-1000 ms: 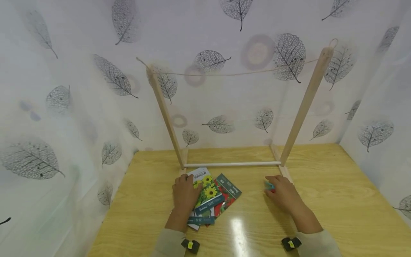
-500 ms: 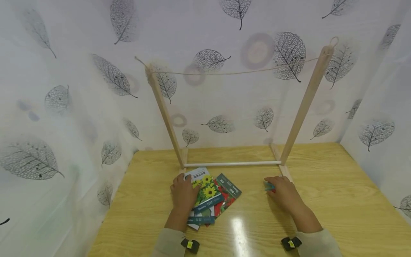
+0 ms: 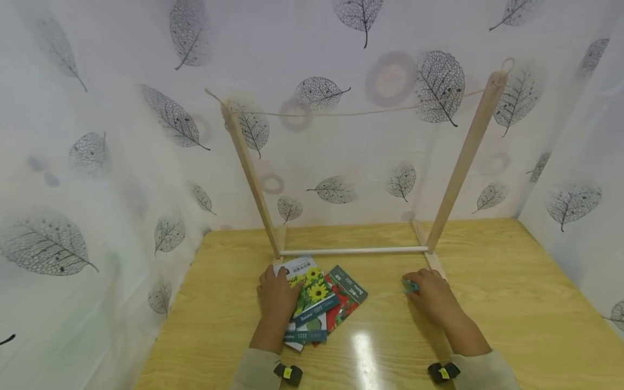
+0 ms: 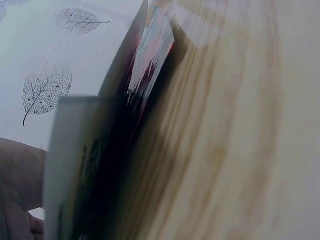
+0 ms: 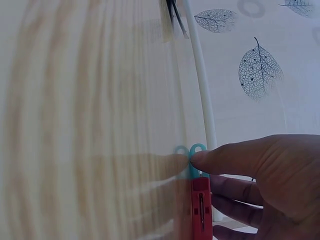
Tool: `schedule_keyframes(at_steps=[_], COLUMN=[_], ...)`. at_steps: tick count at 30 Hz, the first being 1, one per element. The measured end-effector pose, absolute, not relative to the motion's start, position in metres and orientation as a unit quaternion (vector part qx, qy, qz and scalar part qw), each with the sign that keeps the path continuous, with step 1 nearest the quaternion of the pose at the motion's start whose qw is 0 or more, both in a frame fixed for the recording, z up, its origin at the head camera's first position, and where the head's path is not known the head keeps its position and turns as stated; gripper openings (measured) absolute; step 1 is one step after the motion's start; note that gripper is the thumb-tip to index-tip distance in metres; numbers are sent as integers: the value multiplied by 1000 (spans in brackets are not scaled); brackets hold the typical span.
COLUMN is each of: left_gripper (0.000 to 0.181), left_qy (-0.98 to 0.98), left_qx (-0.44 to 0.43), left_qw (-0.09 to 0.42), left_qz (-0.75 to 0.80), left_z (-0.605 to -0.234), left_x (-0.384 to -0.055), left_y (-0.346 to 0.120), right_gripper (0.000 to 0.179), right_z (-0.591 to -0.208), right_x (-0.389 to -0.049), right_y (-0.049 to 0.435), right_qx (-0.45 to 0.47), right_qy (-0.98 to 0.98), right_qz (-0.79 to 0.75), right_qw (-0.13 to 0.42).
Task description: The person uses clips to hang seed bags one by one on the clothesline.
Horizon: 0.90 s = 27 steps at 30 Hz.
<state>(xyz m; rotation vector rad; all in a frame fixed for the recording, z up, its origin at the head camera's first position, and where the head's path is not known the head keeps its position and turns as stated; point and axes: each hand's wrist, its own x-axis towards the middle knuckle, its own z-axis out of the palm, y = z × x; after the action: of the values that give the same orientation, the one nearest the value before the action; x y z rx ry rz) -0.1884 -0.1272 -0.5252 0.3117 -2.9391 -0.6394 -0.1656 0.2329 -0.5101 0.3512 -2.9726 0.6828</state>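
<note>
My left hand (image 3: 278, 295) holds the left side of a sunflower seed packet (image 3: 313, 290), its thumb lying over the printed face. That packet tops a fanned pile, with a red-flowered seed packet (image 3: 347, 295) sticking out to the right and another packet (image 3: 312, 333) showing below. The left wrist view has the packets (image 4: 75, 150) edge-on, standing off the wood beside part of the hand. At the right, my right hand (image 3: 434, 295) pinches a teal and red clothespin (image 5: 201, 205) close over the table, thumb on the teal loop.
A wooden frame stands behind the hands, with a left post (image 3: 251, 179), a right post (image 3: 465, 162) and a white crossbar (image 3: 353, 251). String (image 3: 341, 114) spans the post tops. Leaf-printed curtains enclose the back and sides of the wooden table (image 3: 512, 303).
My left hand and the sunflower packet have shifted slightly left. The right hand stays nearly in place; the red part of its clothespin no longer shows in the head view.
</note>
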Motion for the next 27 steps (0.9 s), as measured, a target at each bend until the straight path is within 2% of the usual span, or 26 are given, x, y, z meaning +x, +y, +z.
schedule_keyframes(at_steps=[15,27], left_gripper=[67,65], left_qy=[-943,-915], left_qx=[139,143], left_qw=[103,89], left_qz=[-284,-368], left_z=[-525,-519], left_x=[-196,-196], left_y=[-139,-142], right_gripper=[32,32], right_z=[-512,-508], right_x=[-166,-166], right_y=[234,236], right_qx=[112,118], right_qy=[-970,-967], right_qz=[214,222], right_qw=[26,26])
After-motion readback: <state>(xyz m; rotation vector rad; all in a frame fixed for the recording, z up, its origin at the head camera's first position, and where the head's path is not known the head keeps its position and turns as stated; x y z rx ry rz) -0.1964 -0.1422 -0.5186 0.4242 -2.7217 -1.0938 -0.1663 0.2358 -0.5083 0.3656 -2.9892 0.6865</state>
